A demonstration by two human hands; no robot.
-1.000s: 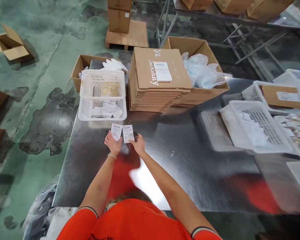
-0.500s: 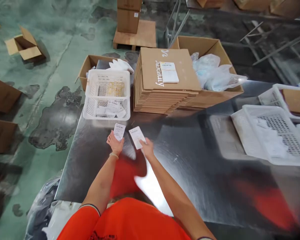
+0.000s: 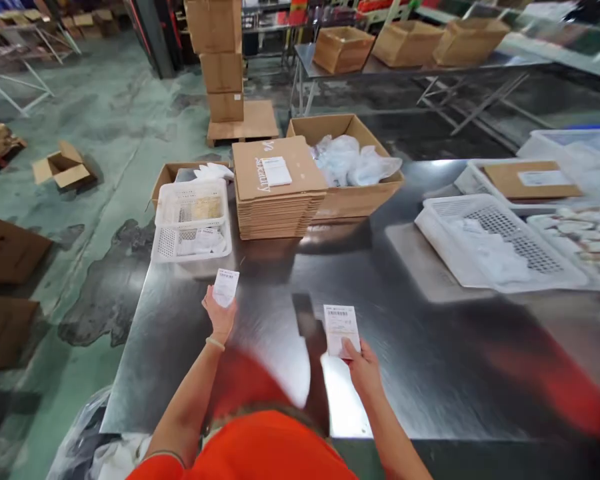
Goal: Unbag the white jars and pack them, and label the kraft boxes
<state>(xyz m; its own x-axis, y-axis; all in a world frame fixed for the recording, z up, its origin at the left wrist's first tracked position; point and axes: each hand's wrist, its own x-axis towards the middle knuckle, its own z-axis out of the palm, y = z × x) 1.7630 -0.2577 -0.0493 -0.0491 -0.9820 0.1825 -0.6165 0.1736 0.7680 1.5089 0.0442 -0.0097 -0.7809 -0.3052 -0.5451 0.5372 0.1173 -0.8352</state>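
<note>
My left hand (image 3: 220, 316) is closed around a white printed label (image 3: 226, 287), held up over the left part of the metal table (image 3: 275, 293). Farther right, my right hand (image 3: 364, 365) pinches another white label (image 3: 341, 328), its thumb across the lower edge and barcode print along the top. Whether either is a single sheet or a stack, I cannot tell. Just beyond my left hand sits a white plastic basket (image 3: 159, 245) with two sections; printed slips (image 3: 207, 241) lie in the near one and yellowish items (image 3: 207, 208) in the far one.
Flattened cartons (image 3: 275, 220) are stacked behind, with white papers (image 3: 276, 171) on top. Beside them an open box (image 3: 350, 205) holds clear plastic bags. White baskets (image 3: 427, 230) with packets stand at the right. Boxes (image 3: 223, 73) rise on a pallet beyond the table.
My right hand has moved right with its label, away from my left hand. The left hand still holds its label. The view has tilted up and turned right.
</note>
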